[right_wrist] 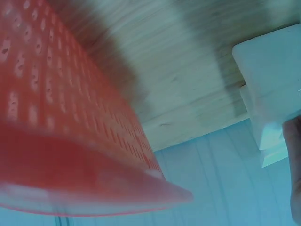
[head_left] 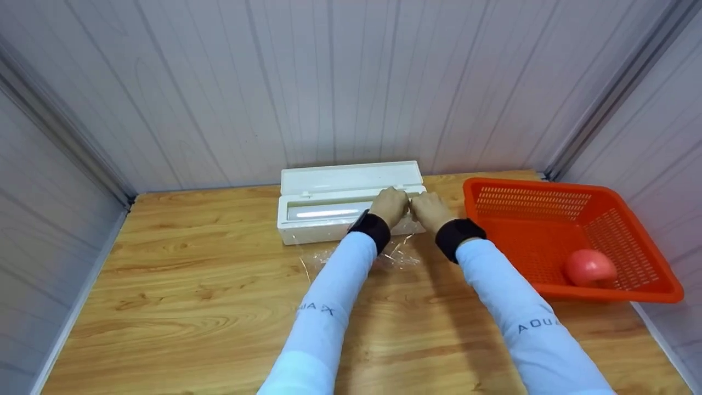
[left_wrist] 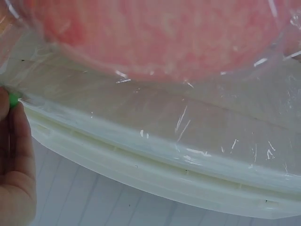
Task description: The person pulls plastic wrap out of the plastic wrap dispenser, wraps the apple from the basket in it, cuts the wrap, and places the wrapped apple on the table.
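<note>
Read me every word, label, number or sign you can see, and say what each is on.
"UAX", on the left sleeve; its start is unclear.
"AOU", on the right sleeve; the O may be a Q, and the rest is unclear.
No readable text on the box or basket.

From my distant seat I see a small, enclosed work booth: pale panels (head_left: 340, 82) with printed wood grain rise behind and on both sides of a wood-look tabletop (head_left: 192, 285). I cannot tell what larger building holds it.
</note>
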`<act>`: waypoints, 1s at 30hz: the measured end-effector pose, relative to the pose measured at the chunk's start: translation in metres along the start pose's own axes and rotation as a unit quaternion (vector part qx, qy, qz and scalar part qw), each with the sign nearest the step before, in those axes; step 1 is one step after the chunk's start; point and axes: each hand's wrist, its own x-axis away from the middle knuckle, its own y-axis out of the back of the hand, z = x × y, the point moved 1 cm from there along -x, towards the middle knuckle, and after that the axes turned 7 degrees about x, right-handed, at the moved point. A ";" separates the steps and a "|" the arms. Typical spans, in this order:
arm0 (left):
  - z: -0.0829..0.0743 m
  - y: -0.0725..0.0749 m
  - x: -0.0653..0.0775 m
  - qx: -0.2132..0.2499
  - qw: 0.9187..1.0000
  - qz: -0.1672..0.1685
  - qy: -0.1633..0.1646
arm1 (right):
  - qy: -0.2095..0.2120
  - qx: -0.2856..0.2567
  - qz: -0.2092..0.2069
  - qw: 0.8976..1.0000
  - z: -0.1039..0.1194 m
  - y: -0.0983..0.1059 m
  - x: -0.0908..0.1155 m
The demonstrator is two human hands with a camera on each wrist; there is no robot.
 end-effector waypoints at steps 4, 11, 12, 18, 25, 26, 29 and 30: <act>0.002 0.001 -0.001 -0.002 1.000 0.000 0.000 | 0.001 0.009 0.008 1.000 0.002 0.001 -0.001; 0.004 0.003 -0.001 -0.002 1.000 0.006 -0.006 | -0.012 0.008 0.041 0.999 0.004 0.005 -0.003; 0.004 0.003 -0.001 -0.002 1.000 0.007 -0.005 | -0.013 0.007 0.043 0.999 0.004 0.005 -0.003; 0.005 0.003 0.000 -0.017 1.000 -0.001 -0.013 | -0.008 0.007 0.039 0.999 0.004 0.005 -0.004; 0.003 0.003 0.004 -0.034 0.999 -0.008 -0.016 | -0.015 0.004 0.035 0.999 0.003 0.001 -0.001; 0.003 0.003 0.004 -0.036 0.999 -0.008 -0.016 | -0.016 0.003 0.034 0.999 0.003 0.002 -0.001; 0.003 0.005 0.005 -0.041 0.999 -0.010 -0.014 | -0.017 0.000 0.029 0.999 0.002 0.003 0.000; 0.003 0.005 0.006 -0.039 0.999 -0.007 -0.013 | -0.017 0.003 0.026 1.000 0.001 0.004 0.001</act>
